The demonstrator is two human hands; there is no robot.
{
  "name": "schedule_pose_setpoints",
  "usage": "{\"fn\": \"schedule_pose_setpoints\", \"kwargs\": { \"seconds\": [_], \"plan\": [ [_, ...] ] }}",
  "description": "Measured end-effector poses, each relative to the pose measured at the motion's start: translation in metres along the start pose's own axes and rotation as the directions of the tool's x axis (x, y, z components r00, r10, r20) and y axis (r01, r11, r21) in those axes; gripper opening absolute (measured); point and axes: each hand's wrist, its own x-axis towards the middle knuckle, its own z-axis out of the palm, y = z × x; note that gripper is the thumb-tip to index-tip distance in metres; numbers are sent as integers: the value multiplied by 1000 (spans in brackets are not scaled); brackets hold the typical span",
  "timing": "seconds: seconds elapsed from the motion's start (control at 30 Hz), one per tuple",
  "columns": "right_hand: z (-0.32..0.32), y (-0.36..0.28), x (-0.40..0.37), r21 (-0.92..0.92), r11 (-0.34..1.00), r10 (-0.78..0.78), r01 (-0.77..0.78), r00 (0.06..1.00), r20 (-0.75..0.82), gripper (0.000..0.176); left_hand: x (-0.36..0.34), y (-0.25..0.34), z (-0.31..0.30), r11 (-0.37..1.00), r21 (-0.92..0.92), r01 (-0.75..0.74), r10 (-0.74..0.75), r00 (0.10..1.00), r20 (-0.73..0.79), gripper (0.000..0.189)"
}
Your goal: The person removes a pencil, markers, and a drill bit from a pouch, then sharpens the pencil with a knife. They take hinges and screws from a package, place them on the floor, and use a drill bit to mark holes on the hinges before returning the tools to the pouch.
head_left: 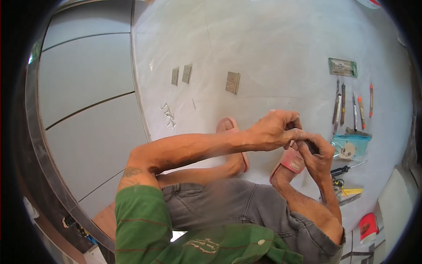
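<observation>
My left hand (276, 128) and my right hand (315, 152) meet above the pink sandal (292, 161) on my foot. The fingers of both are curled and pinched together, fingertips touching or nearly so. Whatever lies between them is too small or too hidden to make out. Further off on the pale floor (272, 57), a metal hinge (232, 82) lies flat. Two narrower hinges (175, 76) are to its left, with a small pile of screws (168, 116) below them.
Drill bits (343, 103), a marker (361, 112), a green packet (343, 67) and a blue pouch (351, 147) lie at the right. Below the pouch are a screwdriver (347, 168) and a yellow tool (351, 192). Grey panels (88, 75) line the left. A red container (368, 227) is lower right.
</observation>
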Motion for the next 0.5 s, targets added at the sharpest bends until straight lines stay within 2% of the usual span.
{"fn": "schedule_pose_setpoints", "kwargs": {
  "seconds": [0.1,0.3,0.4,0.5],
  "plan": [
    [-4,6,-2,45,990,136,-137,990,30,12,-1,-4,5,997,11,-71,72,997,-38,26],
    [14,30,-1,12,992,128,-129,989,74,15,-11,-26,-6,979,151,-138,140,990,-1,21],
    [22,27,7,-99,982,167,-159,982,86,16,-19,-26,-9,997,72,4,-4,1000,3,20],
    [24,8,18,-91,974,221,-209,965,141,16,-23,-27,-12,996,53,76,-75,997,-15,24]
  ]
}}
